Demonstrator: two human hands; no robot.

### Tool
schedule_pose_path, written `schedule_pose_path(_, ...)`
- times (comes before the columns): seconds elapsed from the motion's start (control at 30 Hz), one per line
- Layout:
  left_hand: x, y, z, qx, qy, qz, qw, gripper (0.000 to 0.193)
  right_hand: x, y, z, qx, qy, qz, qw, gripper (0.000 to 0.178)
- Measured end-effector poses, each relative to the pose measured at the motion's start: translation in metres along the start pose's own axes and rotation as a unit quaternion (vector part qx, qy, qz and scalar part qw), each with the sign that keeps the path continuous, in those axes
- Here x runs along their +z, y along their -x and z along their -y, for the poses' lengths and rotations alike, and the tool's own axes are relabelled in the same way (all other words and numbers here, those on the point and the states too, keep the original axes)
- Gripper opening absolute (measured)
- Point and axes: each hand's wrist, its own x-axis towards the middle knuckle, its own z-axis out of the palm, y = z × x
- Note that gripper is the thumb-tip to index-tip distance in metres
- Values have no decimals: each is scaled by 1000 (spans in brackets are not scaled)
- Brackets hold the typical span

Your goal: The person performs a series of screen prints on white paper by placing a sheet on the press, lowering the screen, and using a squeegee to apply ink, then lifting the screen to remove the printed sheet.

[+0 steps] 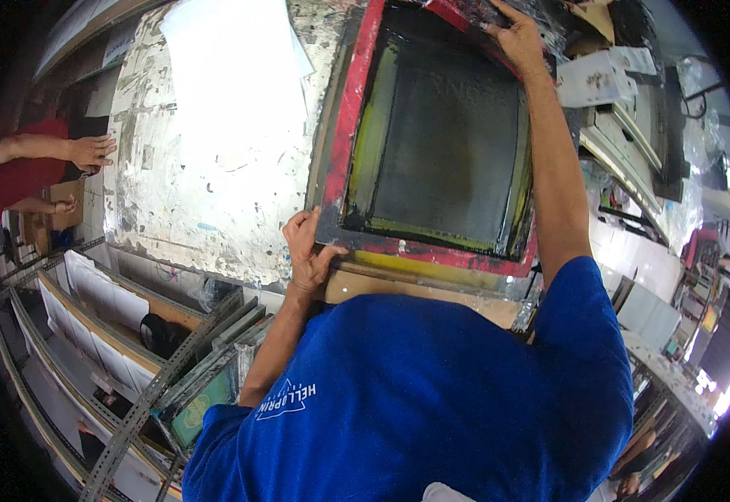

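A screen printing frame [350,125] with red, ink-stained sides lies before me, its dark mesh edged in yellow-green and black ink. My left hand [304,253] is closed round the frame's near left corner, with the thumb over the top. Across at the far right, my right hand [517,40] grips the frame's edge, its fingertips partly lost among dark, inky parts. A red, ink-smeared piece [448,12] shows at the far end of the frame, close to those fingers. A stack of white sheets [231,58] lies left of the frame on a paint-spotted worktable [151,192].
A person in a red top stands at the far left, one hand [90,151] at the table edge. Metal shelving [143,414] with boards and frames runs along the lower left. A white box [591,81] and a pale metal machine part [624,138] sit to the right.
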Motion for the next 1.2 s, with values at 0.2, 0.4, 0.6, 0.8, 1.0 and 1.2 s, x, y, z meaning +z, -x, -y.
schedule_pose_path(0.2, 3, 2, 0, 27, 48, -49, 997, 91, -30, 88, 24, 63, -170, -19, 983, 66)
schedule_pose_path(0.4, -13, -31, -48, 120, 82, -144, 979, 85, -56, 203, 153, 18, -84, 73, 994, 72)
schedule_pose_path(0.6, -33, -89, -112, 120, 182, -248, 944, 80, -92, 229, 271, -109, 261, 84, 955, 63)
schedule_pose_path(0.8, -22, -203, -183, 165, 404, -369, 821, 54, -143, 151, 271, -253, 132, -44, 957, 46)
schedule_pose_path(1.0, 91, -333, -82, 75, 101, -154, 980, 43, -161, 95, 306, -280, 113, -58, 951, 45)
schedule_pose_path(1.2, 165, -345, -25, 94, -207, -32, 973, 36, -185, 71, 310, -242, 82, 30, 966, 40)
